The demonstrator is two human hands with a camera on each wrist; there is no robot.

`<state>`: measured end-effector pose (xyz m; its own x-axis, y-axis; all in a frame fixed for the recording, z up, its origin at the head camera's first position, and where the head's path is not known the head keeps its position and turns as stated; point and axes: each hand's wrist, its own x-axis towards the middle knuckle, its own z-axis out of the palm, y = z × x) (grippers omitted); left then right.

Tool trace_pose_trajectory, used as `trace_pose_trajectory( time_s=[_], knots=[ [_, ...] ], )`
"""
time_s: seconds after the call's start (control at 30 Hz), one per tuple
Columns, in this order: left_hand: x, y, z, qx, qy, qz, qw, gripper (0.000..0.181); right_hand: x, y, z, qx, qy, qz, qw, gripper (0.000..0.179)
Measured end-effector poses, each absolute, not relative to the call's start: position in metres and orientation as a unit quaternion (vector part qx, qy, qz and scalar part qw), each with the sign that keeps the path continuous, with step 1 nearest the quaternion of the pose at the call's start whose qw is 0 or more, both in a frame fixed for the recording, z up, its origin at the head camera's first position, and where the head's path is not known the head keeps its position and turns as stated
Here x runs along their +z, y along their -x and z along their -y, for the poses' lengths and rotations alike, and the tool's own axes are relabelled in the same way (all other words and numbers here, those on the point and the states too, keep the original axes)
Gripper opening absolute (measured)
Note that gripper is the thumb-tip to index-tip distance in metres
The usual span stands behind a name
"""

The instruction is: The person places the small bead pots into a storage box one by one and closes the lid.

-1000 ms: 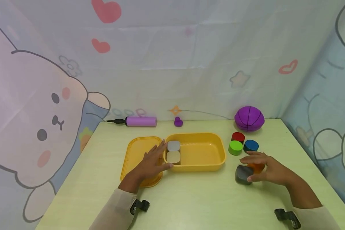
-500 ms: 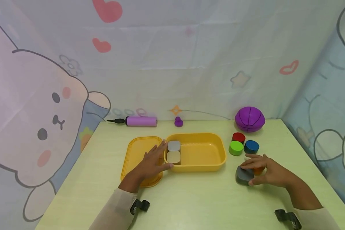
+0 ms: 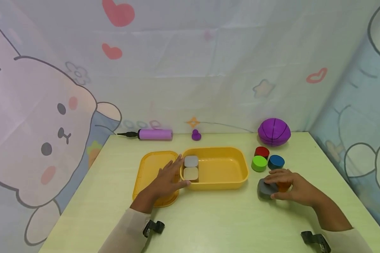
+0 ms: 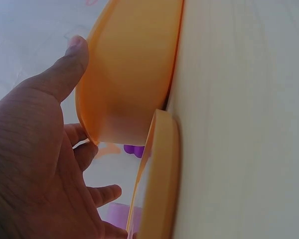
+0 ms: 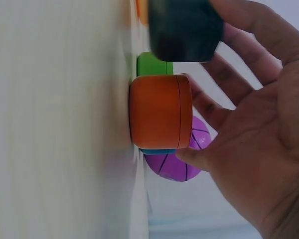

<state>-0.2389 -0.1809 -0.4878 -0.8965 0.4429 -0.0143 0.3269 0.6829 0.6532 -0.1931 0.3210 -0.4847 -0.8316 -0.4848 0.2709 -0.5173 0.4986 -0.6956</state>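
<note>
- Head: right hand (image 3: 289, 186) had thumb and fingertips clamped on the dark block (image 3: 265, 190), right of the box (image 3: 223, 168) and well apart from it.
- Orange block (image 3: 284, 186) sat just beside, partly hidden by that hand.
- Green block (image 3: 259, 163), red block (image 3: 261, 151) and blue block (image 3: 276, 162) were grouped behind, with the ball (image 3: 274, 132) beyond them.
- Left hand (image 3: 164, 181) lay over the lid (image 3: 150, 165) and at the box's left end, fingers apart, gripping nothing.
- Grey block (image 3: 191, 161) and beige block (image 3: 191, 173) were in the box, left end, grey behind beige.
- Pump (image 3: 155, 134) and purple toy (image 3: 196, 135) lay at the back of the table (image 3: 221, 221).
- Left wrist: thumb touched the box rim, other fingers spread round the corner; lid was on the table just beside the box.
- Right wrist: dark block was under the fingers, cut off by the frame top, and looked raised off the table. Orange block stood on the table, green and ball behind it.
</note>
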Motion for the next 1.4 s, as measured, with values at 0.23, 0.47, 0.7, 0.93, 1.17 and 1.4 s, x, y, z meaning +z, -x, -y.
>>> trace_pose_trajectory(
  time_s=[0.23, 0.47, 0.7, 0.93, 1.17, 1.4],
  knots=[
    [-0.487, 0.238, 0.182, 0.342, -0.208, -0.912, 0.087, 0.100, -0.478, 0.194, -0.316, 0.414, -0.300, 0.858, 0.053, 0.042],
    [-0.489, 0.237, 0.182, 0.344, -0.212, -0.911, 0.085, 0.100, -0.475, 0.198, -0.313, 0.399, -0.291, 0.865, 0.091, 0.041],
    [-0.487, 0.237, 0.182, 0.339, -0.217, -0.912, 0.083, 0.100, -0.473, 0.202, -0.311, 0.428, -0.282, 0.854, 0.090, 0.041],
    [-0.487, 0.237, 0.181, 0.341, -0.216, -0.911, 0.084, 0.100, -0.468, 0.204, -0.309, 0.419, -0.273, 0.859, 0.106, 0.042],
    [-0.490, 0.239, 0.182, 0.335, -0.216, -0.913, 0.085, 0.101, -0.465, 0.211, -0.307, 0.429, -0.291, 0.844, 0.139, 0.047],
    [-0.490, 0.240, 0.182, 0.333, -0.216, -0.914, 0.084, 0.101, -0.457, 0.220, -0.304, 0.439, -0.296, 0.835, 0.152, 0.047]
  ],
)
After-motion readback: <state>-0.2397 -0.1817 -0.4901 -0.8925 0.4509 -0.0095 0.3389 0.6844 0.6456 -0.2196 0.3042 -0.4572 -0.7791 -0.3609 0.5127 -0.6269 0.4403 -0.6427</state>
